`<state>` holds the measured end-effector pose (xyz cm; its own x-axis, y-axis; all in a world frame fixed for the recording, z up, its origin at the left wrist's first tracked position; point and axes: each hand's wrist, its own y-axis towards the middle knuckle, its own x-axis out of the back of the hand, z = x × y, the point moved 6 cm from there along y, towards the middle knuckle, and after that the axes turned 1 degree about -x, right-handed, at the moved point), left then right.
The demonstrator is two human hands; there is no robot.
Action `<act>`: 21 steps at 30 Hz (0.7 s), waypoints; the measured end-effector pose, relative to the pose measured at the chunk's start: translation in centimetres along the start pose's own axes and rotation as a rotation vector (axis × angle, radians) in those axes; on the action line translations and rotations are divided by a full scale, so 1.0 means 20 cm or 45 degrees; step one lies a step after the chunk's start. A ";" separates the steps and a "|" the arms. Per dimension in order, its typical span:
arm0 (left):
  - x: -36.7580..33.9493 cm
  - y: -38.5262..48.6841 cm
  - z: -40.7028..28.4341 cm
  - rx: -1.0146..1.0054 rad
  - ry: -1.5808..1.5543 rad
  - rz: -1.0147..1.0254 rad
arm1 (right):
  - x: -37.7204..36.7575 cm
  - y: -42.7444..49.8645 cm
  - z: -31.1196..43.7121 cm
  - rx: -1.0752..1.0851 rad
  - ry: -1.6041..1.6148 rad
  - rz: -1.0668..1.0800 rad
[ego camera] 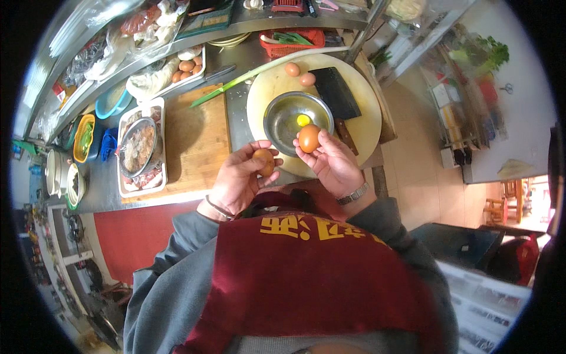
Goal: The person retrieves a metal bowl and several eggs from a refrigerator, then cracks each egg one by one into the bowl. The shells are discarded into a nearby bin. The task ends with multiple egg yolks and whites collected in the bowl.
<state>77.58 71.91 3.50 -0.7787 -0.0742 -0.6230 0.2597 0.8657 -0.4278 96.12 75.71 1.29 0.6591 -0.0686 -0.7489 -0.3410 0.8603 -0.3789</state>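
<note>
My left hand (pixel 243 172) holds a brown egg (pixel 264 163) between thumb and fingers, left of the bowl and over the edge of the round chopping board. In my right hand (pixel 334 166) is another brown egg (pixel 309 138), held up over the near rim of a steel mixing bowl (pixel 276 119). A raw egg yolk (pixel 303 120) lies in the bowl. The bowl rests on the round cutting board (pixel 369 106). Two more brown eggs, one at the back (pixel 292 69) and one nearer (pixel 307 79), lie behind it. To its right is a black cleaver (pixel 336 93) with a wooden handle.
A long leek (pixel 265 68) crosses from the wooden board (pixel 199 132) to the round one. At the left, a white tray of meat (pixel 164 163) carries a metal bowl (pixel 152 146). Farther back are a tray with several eggs (pixel 186 66), a knife (pixel 220 71) and a red basket (pixel 281 51).
</note>
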 end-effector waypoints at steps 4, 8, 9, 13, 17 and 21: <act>-0.12 0.09 -0.10 -0.663 0.698 -0.162 | 0.05 0.10 0.09 -0.105 -0.033 0.003; -0.38 0.10 -0.26 -1.403 1.519 -0.140 | 0.07 0.16 0.17 -0.117 -0.043 0.031; -0.42 0.10 -0.29 -1.551 1.589 -0.102 | 0.08 0.17 0.18 -0.121 -0.039 0.033; -0.49 0.15 -0.23 -1.768 1.816 0.101 | 0.10 0.23 0.16 -0.111 -0.015 0.109; -0.44 0.27 -0.21 -1.644 1.868 0.192 | 0.07 0.27 0.14 -0.102 -0.025 0.131; -0.39 0.23 -0.37 -1.654 1.646 -0.084 | 0.08 0.26 0.16 -0.077 -0.054 0.002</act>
<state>80.59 80.11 11.24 -0.8328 -0.2814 0.4767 0.1490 0.7154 0.6827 97.58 81.71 -0.03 0.6859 -0.0446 -0.7263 -0.3811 0.8282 -0.4108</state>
